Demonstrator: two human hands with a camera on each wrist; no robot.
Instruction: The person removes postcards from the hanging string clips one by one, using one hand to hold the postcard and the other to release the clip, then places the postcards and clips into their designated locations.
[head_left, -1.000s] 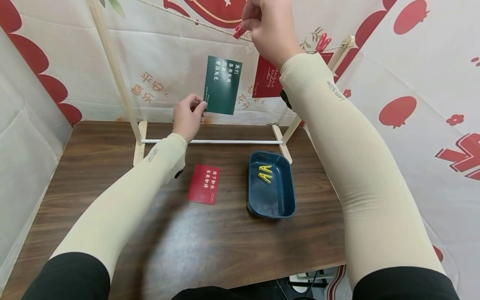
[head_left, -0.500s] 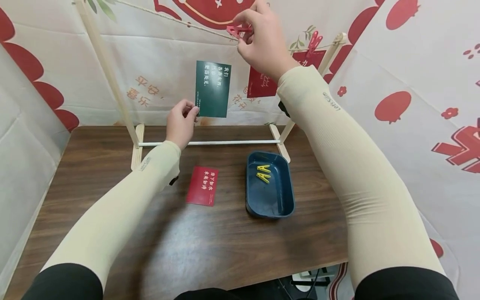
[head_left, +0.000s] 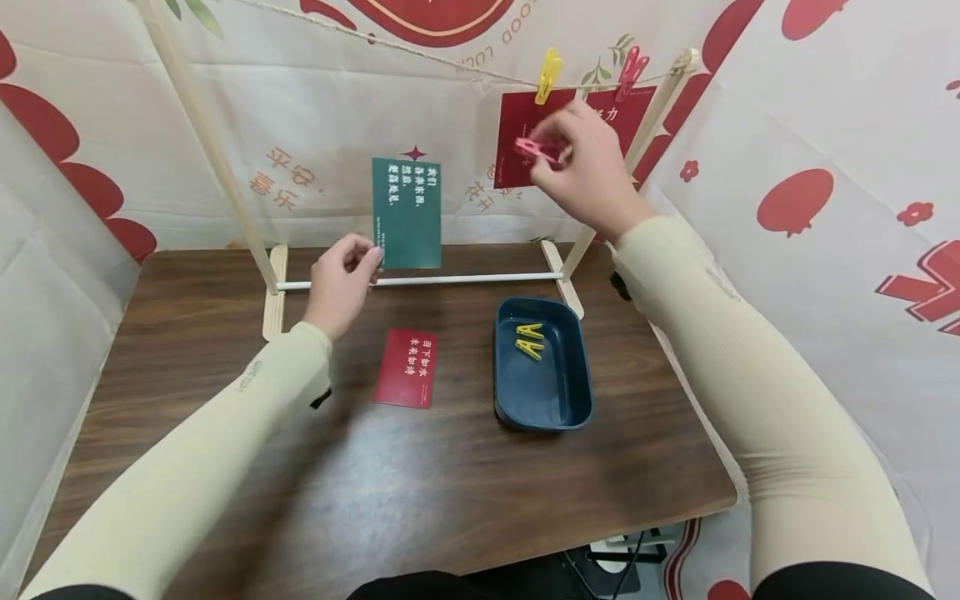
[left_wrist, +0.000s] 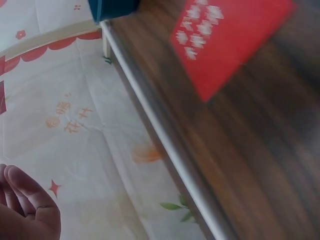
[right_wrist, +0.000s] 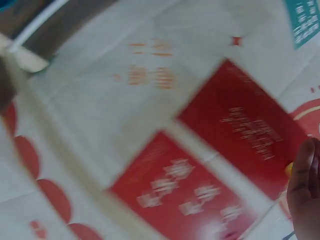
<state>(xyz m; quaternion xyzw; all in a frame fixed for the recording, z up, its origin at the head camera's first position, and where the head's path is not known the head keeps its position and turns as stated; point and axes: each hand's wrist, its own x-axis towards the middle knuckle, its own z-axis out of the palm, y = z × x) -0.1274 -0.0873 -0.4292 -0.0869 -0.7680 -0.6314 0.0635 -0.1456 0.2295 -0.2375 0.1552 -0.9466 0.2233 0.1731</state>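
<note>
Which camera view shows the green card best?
The head view: the green card faces the camera nearly whole, the left hand covering only a bit near one corner. The right wrist view catches just a piece at the frame's top right; the left wrist view shows none.

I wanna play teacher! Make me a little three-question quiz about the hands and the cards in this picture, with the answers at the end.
1. True or false: the left hand is holding a yellow peg.
2. How many red cards hang from the string?
3. What does the right hand pinch? A) a green card B) a pink peg C) the string

Key:
1. False, it holds a green card.
2. Two.
3. B.
</note>
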